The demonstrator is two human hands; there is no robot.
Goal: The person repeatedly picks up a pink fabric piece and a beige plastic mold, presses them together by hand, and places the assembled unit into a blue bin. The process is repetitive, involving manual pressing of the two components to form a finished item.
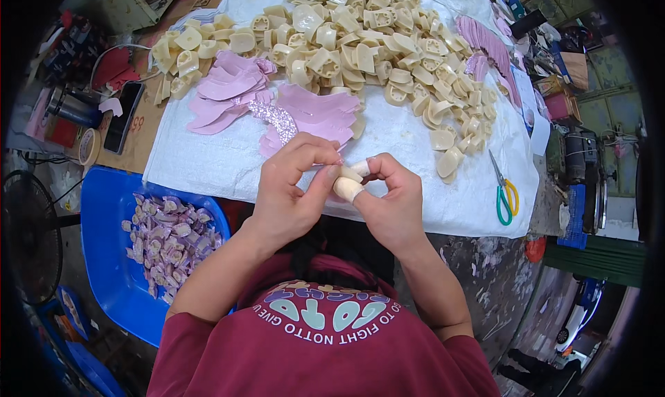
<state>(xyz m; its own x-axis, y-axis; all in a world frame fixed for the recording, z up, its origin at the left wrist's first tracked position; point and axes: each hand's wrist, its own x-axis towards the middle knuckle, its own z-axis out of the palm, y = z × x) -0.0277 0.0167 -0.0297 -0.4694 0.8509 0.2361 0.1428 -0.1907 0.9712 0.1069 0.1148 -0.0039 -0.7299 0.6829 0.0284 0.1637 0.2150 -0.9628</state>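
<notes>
My left hand (294,186) and my right hand (393,199) meet over the near edge of the white cloth, fingers pinched together. Between them is a small cream plastic shoe heel (349,174), mostly hidden by the fingers. A speck of pink glitter material shows at my left fingertips. Pale covers wrap the thumb and a finger of my right hand. Just beyond lie fanned stacks of pink cut pieces (315,113), with a silvery glitter strip (277,120) on top. Another pink stack (225,92) lies to the left.
A large heap of cream heels (374,40) spreads over the white cloth (201,158). Scissors (506,192) lie at the right edge. At lower left, a blue tub (107,244) holds many pink-covered heels (166,241). A phone (125,116) and tape roll (89,147) sit left.
</notes>
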